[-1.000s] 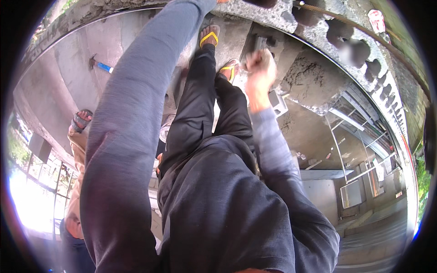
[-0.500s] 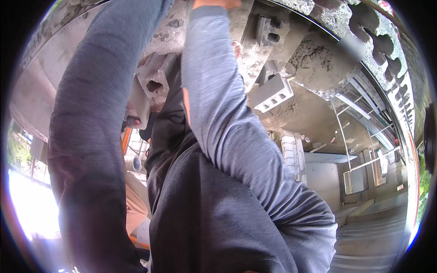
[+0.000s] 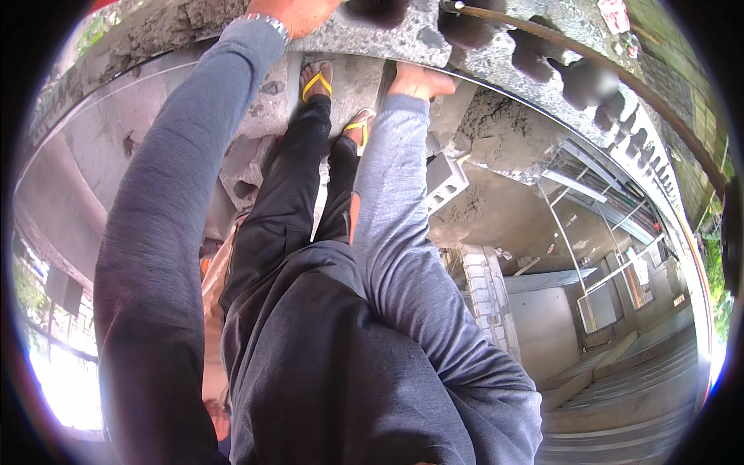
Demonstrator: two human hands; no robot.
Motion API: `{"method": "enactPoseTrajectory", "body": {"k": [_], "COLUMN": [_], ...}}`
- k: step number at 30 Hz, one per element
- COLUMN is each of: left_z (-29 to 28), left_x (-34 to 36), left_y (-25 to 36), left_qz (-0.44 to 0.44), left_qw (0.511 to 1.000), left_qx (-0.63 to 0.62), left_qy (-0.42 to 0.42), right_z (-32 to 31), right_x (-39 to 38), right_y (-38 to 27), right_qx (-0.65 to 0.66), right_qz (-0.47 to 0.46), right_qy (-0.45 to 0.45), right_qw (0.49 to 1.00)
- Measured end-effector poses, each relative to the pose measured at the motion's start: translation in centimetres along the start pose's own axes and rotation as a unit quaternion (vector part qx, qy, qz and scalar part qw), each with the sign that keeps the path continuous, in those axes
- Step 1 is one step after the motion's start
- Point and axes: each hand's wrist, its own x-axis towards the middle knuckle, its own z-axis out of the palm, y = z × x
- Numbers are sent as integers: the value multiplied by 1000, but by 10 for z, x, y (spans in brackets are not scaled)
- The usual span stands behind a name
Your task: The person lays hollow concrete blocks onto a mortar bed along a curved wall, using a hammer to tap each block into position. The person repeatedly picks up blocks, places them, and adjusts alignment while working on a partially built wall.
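A grey hollow concrete block (image 3: pixel 387 31) lies along the top of a block wall in front of me. My left hand (image 3: pixel 298 11), with a metal band at the wrist, rests on the block's left end; its fingers are cut off by the top edge of the picture. My right hand (image 3: pixel 422 80) is pressed against the block's lower edge, fingers curled on it. Both arms are in grey-blue sleeves. Below the block are my feet in yellow sandals (image 3: pixel 316 81) on a rough concrete ledge.
The wall's hollow blocks (image 3: pixel 589 85) run off to the right, with a rusty steel bar (image 3: pixel 558 39) along the top. A loose grey block (image 3: pixel 446 182) and a mortar heap (image 3: pixel 504 128) lie beside my legs. Far below are a building yard and metal frames (image 3: pixel 597 217).
My right hand has left its spot near my feet and risen to the block's lower edge. The left arm stays stretched up, and the view has shifted.
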Motion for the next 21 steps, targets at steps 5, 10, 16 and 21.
{"method": "enactPoseTrajectory", "body": {"k": [5, 10, 16, 21], "left_z": [3, 0, -14, -6], "left_x": [12, 12, 8, 12], "left_y": [6, 7, 11, 4], "left_qz": [-2, 14, 29, 43], "left_qw": [1000, 999, 997, 997], "left_qx": [-6, 31, 52, 41], "left_qy": [-18, -40, -49, -52], "right_z": [-6, 46, 225, 300], "right_x": [-9, -91, -215, -238], "right_y": [-56, -112, -183, -160], "right_qx": [-66, -131, -396, -392], "right_qz": [-88, -97, -299, -513], "right_qy": [-16, -8, -254, -296], "right_qw": [994, 987, 830, 704]}}
